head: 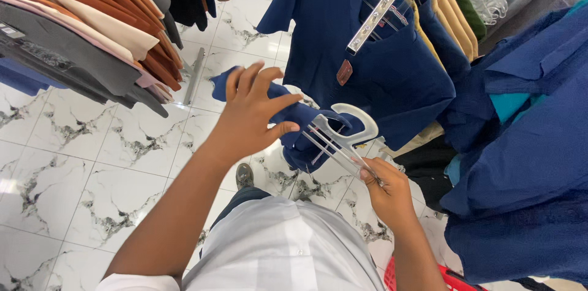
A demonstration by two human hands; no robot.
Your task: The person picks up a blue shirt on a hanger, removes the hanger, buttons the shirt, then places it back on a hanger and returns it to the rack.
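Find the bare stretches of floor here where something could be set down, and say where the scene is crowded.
Bare marble floor lies between the left rack of folded shirts and the left hand. Crowded: the right side, where hanging navy shirts press together; the right hand grips clear hangers there.

A: What did each hand hold?
B: Left hand (248, 116) gripped a navy shirt (294, 121). Right hand (387, 188) pinched a clear plastic hanger (343, 135) inside the shirt, above marble floor (92, 162).

A navy blue shirt (294, 123) hangs bunched and crumpled at centre frame, its sleeve trailing toward ten o'clock — a clear plastic hanger (343, 138) angles off at four o'clock.
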